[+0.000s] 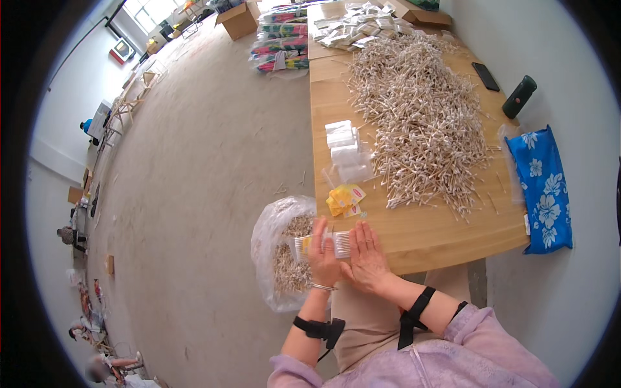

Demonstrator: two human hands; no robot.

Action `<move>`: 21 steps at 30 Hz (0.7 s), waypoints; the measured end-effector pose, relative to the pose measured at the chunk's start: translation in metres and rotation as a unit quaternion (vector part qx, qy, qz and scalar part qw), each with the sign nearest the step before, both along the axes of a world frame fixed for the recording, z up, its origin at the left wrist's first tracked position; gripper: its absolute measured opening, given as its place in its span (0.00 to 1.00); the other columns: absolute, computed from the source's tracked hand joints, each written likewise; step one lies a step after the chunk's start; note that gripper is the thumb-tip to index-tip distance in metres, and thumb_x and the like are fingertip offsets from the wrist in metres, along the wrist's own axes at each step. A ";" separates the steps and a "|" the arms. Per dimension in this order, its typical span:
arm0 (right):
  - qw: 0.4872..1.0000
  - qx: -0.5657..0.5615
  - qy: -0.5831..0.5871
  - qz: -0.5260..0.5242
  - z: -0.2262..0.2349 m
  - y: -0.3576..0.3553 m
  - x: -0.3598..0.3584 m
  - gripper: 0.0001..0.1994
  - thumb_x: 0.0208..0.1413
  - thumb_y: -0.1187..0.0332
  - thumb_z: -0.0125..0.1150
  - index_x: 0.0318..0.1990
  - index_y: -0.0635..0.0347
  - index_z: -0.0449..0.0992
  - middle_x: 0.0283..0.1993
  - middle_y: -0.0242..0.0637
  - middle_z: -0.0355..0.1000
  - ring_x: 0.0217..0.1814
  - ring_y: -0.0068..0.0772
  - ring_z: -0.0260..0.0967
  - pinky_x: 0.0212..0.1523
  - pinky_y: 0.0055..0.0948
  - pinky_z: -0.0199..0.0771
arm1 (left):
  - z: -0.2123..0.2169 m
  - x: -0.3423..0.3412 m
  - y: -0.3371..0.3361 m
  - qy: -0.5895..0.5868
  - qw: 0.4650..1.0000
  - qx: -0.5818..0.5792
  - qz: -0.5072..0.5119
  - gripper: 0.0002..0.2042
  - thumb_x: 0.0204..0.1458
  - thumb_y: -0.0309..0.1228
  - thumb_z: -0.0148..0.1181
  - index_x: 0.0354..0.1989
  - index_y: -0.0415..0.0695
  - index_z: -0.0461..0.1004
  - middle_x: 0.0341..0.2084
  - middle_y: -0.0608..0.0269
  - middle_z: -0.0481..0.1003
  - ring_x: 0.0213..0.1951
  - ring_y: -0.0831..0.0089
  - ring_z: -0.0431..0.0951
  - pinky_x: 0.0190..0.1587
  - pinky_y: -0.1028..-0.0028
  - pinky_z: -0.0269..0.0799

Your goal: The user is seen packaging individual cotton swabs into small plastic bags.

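Observation:
My left hand [325, 258] is at the front left corner of the wooden table, its fingers stretched out over clear packed cotton swabs. On its left side shows a packet of swabs [302, 249] with a yellow patch; between my hands shows a row of swabs [342, 244] in clear film. Whether these are one packet or two is hidden by the left hand. Flat beside that row lies my right hand [367, 258], fingers extended and together, its heel close to the left hand. Just beyond my fingers sit yellow printed cards [346, 199].
Loose cotton swabs [427, 123] form a big heap on the table [446, 242]. Rolls of clear bags [346, 152] stand left of it. On the right are a blue floral pouch [544, 191], a dark bottle [519, 97] and a phone [485, 76]. A plastic sack [264, 258] of swabs is below left.

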State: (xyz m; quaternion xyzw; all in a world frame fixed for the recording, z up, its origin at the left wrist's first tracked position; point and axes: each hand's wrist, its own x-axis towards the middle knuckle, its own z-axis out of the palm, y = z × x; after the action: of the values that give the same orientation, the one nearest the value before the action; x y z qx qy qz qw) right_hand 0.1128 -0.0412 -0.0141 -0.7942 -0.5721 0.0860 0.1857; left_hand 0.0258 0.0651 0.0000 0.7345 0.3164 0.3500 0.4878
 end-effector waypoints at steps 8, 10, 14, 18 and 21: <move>0.999 -0.042 -0.007 -0.016 0.005 0.009 -0.009 0.48 0.54 0.46 0.51 0.67 0.77 0.39 0.73 0.60 0.31 0.77 0.55 0.22 0.74 0.47 0.22 | -0.043 -0.053 0.051 0.202 0.974 0.049 0.093 0.22 0.64 0.34 0.42 0.64 0.37 0.58 0.59 0.47 0.65 0.62 0.55 0.64 0.64 0.64 0.57; 0.999 -0.046 -0.006 -0.018 0.006 0.010 -0.010 0.48 0.53 0.45 0.52 0.67 0.77 0.39 0.73 0.60 0.31 0.77 0.55 0.22 0.74 0.47 0.22 | -0.052 -0.052 0.053 0.154 0.980 -0.097 0.076 0.22 0.65 0.35 0.41 0.64 0.37 0.57 0.59 0.48 0.66 0.59 0.56 0.67 0.62 0.64 0.61; 0.999 -0.049 -0.008 -0.022 0.006 0.011 -0.009 0.48 0.53 0.45 0.52 0.67 0.77 0.40 0.73 0.60 0.32 0.77 0.55 0.23 0.74 0.47 0.23 | -0.059 -0.041 0.055 -0.076 0.925 -0.370 0.034 0.23 0.66 0.39 0.41 0.63 0.36 0.57 0.58 0.50 0.67 0.57 0.64 0.70 0.58 0.68 0.67; 0.998 -0.052 -0.004 -0.017 0.007 0.017 -0.012 0.48 0.53 0.45 0.53 0.67 0.77 0.40 0.73 0.60 0.33 0.77 0.55 0.24 0.74 0.47 0.24 | -0.062 -0.044 0.055 -0.147 0.893 -0.424 0.007 0.21 0.65 0.39 0.42 0.59 0.36 0.60 0.54 0.51 0.70 0.53 0.66 0.72 0.56 0.69 0.70; 0.999 -0.035 0.011 -0.005 0.008 0.021 -0.013 0.48 0.52 0.47 0.54 0.67 0.77 0.39 0.72 0.62 0.33 0.77 0.57 0.24 0.73 0.48 0.26 | -0.055 -0.044 0.055 -0.165 0.891 -0.422 -0.002 0.20 0.65 0.39 0.43 0.58 0.37 0.62 0.53 0.52 0.71 0.53 0.67 0.73 0.56 0.68 0.70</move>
State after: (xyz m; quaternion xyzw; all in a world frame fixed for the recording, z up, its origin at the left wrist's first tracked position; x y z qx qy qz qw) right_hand 0.1003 -0.0204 -0.0060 -0.8017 -0.5630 0.1140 0.1650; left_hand -0.0181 0.1199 -0.0554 0.3912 0.3477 0.2988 0.7980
